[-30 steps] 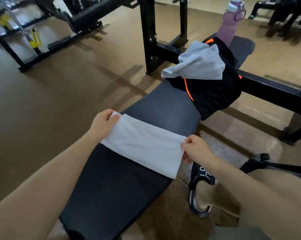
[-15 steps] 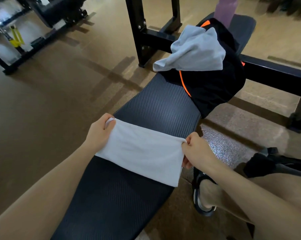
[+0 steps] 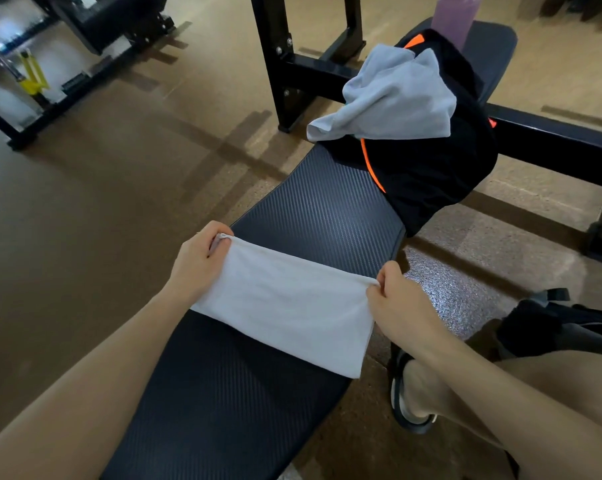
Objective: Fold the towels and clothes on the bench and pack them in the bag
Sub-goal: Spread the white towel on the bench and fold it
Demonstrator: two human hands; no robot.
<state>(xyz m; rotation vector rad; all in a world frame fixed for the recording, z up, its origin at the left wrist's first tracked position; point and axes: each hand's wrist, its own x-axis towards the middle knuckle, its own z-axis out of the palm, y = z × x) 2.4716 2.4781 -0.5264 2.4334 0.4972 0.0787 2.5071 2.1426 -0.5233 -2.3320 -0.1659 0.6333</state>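
A gym floor of brown rubber matting (image 3: pixel 85 220) is stretching around a black ribbed padded worktop (image 3: pixel 320 209), with black steel rack uprights (image 3: pixel 271 57) standing behind it. A person's left hand (image 3: pixel 197 263) is pinching one upper corner of a folded white rectangular towel (image 3: pixel 285 306), while the right hand (image 3: pixel 396 303) is pinching the opposite upper corner, the two hands holding the cloth taut between them across the worktop. Farther along the padding, a crumpled grey cloth (image 3: pixel 393 98) is lying on top of a black fabric bag with orange trim (image 3: pixel 431 168). A purple plastic bottle (image 3: pixel 455 19) is standing just behind the bag.
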